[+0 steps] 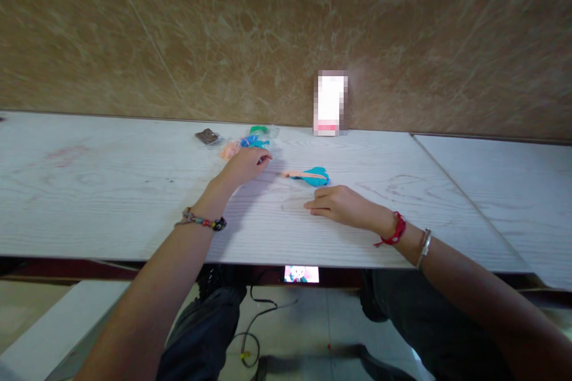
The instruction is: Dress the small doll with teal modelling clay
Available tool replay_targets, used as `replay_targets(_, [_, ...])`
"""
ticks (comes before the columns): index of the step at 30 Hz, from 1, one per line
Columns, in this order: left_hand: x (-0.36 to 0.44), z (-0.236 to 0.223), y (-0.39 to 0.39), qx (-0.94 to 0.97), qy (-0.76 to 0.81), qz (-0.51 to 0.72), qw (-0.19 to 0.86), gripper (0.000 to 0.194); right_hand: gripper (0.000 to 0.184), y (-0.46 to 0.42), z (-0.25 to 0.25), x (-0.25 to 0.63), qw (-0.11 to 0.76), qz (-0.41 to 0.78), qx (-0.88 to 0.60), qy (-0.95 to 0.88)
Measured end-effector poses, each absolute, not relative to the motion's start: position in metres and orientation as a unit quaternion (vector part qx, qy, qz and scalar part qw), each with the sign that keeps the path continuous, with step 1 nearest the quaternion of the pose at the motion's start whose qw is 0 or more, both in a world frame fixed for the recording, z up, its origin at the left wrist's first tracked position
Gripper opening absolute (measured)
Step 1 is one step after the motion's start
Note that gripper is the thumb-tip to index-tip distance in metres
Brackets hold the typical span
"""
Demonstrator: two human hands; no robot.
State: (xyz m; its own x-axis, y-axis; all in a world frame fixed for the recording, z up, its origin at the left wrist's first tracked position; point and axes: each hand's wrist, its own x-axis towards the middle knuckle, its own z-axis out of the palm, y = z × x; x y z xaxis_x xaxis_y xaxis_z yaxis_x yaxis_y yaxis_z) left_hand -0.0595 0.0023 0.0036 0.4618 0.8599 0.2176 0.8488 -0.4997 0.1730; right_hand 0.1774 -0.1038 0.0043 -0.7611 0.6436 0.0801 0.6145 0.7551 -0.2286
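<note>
A flat turquoise piece with a peach strip along it [316, 177], looking like modelling clay, lies on the white wood-grain table [111, 202]. Just in front of it, my right hand [337, 203] rests low over the tabletop, fingers stretched out to the left and holding nothing visible. My left hand [246, 165] is closed, its fingertips bent together beside small soft packets; whatever is between them is hidden. Close to that hand are a peach lump in clear wrap [229, 150], a blue packet [254, 141] and a green packet [258, 130].
A grey-brown wrapped square [207, 136] lies left of the packets. Against the brown marbled wall [268, 30] leans a blurred, bright upright rectangle [330, 103]. A small lit screen [301, 274] shows below the table's front edge. A black cable [250, 333] lies on the floor.
</note>
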Motion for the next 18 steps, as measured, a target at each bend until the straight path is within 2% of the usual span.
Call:
replay_targets(5, [-0.058, 0.003, 0.002, 0.861, 0.488, 0.142, 0.015, 0.027, 0.027, -0.102, 0.002, 0.181, 0.086, 0.087, -0.404, -0.907])
replay_targets(9, [-0.059, 0.002, 0.003, 0.861, 0.487, 0.143, 0.024, 0.028, 0.029, -0.102, 0.002, 0.184, 0.074, 0.130, -0.349, -0.925])
replay_targets(13, [-0.059, 0.002, 0.004, 0.864, 0.485, 0.132, 0.013, 0.029, 0.027, -0.101, 0.001, 0.186, 0.090, 0.109, -0.387, -0.911])
replay_targets(16, [-0.059, 0.002, 0.004, 0.865, 0.483, 0.134, 0.017, 0.030, 0.026, -0.101, 0.001, 0.187, 0.082, 0.157, -0.337, -0.925])
replay_targets(18, [-0.059, 0.002, 0.003, 0.865, 0.484, 0.131, 0.017, 0.029, 0.026, -0.100, 0.001, 0.188, 0.097, 0.157, -0.354, -0.917])
